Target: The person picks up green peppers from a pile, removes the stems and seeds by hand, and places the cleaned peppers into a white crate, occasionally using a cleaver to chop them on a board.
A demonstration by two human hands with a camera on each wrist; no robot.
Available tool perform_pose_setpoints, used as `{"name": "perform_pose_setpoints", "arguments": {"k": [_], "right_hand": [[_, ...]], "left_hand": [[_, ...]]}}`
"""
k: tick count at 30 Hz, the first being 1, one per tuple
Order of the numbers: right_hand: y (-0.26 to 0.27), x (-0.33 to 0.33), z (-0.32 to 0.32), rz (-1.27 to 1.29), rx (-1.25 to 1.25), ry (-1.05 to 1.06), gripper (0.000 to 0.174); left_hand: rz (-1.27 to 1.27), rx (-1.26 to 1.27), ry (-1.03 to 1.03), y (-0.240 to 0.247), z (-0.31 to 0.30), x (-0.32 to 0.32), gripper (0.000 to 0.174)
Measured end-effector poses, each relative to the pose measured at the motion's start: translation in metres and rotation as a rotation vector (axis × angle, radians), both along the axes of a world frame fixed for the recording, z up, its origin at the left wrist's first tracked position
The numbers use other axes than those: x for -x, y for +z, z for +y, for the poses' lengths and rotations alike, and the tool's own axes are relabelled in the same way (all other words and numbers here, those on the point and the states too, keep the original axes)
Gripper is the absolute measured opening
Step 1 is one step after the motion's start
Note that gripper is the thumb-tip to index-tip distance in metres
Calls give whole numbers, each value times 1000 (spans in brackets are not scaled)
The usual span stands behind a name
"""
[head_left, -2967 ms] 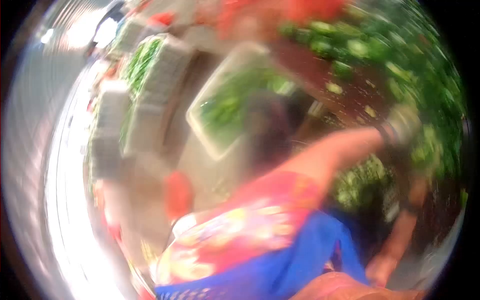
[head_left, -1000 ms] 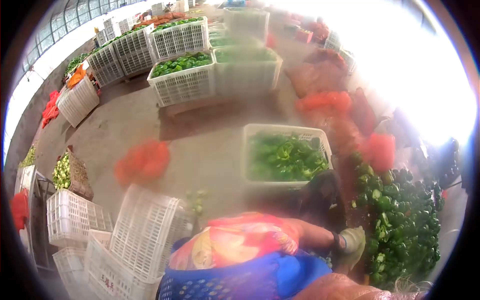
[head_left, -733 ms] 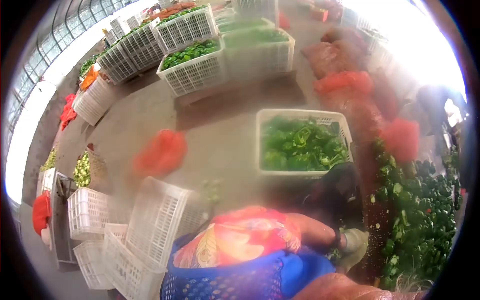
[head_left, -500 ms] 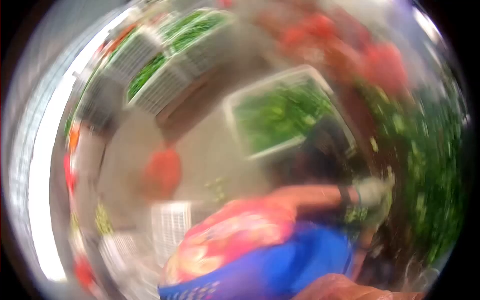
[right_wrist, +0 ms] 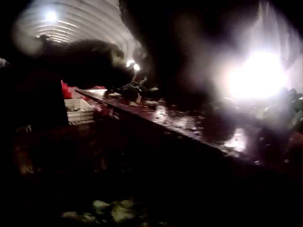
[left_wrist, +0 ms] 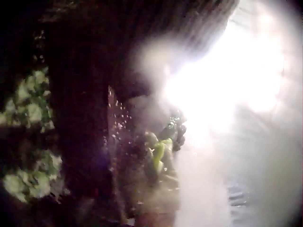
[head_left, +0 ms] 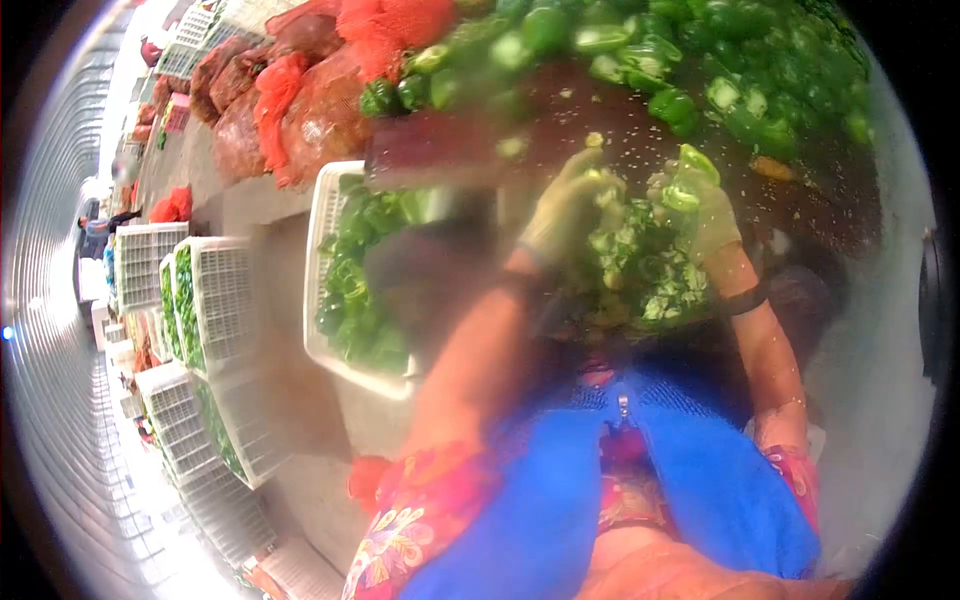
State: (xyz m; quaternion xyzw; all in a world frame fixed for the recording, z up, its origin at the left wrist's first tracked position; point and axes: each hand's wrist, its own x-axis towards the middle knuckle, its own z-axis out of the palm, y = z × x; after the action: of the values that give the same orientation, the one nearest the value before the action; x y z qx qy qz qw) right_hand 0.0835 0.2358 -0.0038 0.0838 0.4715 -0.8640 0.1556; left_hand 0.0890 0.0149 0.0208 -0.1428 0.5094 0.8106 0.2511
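In the head view both hands wear pale yellow gloves, held apart above a heap of pale pepper cores and scraps [head_left: 650,270]. My right hand [head_left: 712,210] grips a piece of green bell pepper [head_left: 690,180], opened so that its lighter inside shows. Across from it, my left hand [head_left: 565,205] has bent fingers and a small pale green pepper piece [head_left: 594,140] at their tips. The left wrist view catches a gloved hand [left_wrist: 158,189] with a bright green pepper piece [left_wrist: 159,153]. In the dark right wrist view the hands are mostly in shadow.
A dark red board [head_left: 560,110], strewn with seeds, lies beyond the hands, with many green peppers [head_left: 760,60] piled on it. A white crate [head_left: 320,270] of peppers stands left. Farther left are stacked crates [head_left: 225,300] and red net sacks [head_left: 330,110].
The head view has turned right and down onto the board. Both gloved hands and the pepper pieces show now; earlier, one gloved hand showed at the right, partly blurred.
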Motion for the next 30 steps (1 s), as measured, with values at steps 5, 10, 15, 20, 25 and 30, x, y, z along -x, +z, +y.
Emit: {"name": "perform_pose_setpoints", "arguments": {"k": [5, 10, 15, 20, 25, 30], "right_hand": [[30, 26, 27, -97, -334, -258, 34], [31, 37, 32, -222, -169, -259, 34], [15, 43, 38, -237, -183, -233, 35], [27, 44, 33, -248, -226, -243, 36], [0, 62, 9, -26, -318, -277, 43], [-68, 99, -30, 760, -1060, -162, 39]], "left_hand": [[727, 728, -627, -13, 3, 61, 38], [728, 1311, -243, 18, 35, 164, 30], [792, 1477, -322, -42, 53, 238, 32], [721, 1492, -567, -19, 52, 202, 36], [778, 1390, -372, -36, 42, 135, 27], [937, 1414, -516, -14, 33, 116, 24]]}}
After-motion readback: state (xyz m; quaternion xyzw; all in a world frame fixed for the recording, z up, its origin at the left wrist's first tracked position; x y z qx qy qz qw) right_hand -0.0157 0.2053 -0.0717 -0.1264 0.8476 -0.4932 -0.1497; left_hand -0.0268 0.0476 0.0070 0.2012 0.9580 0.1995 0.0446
